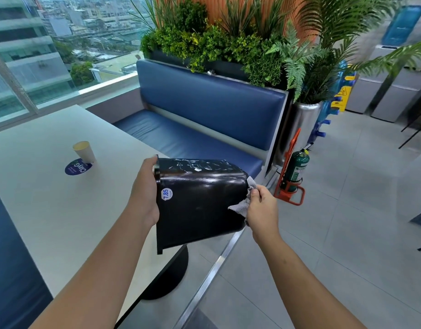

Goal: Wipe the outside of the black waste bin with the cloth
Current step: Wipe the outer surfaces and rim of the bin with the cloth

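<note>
Left hand [143,193] clamped on rim of black waste bin [200,205], tipped sideways in mid-air over table [38,210] edge. Right hand [261,207] pinching grey cloth [240,205] against bin base. Likely light, stiff, glossy-slick; rim grip safest. Paper cup [83,151] beyond.

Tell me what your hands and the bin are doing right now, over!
Left hand gripping black waste bin at its rim, bin tipped sideways. Right hand pressing cloth on bin's base end. Nothing blocking.
</note>
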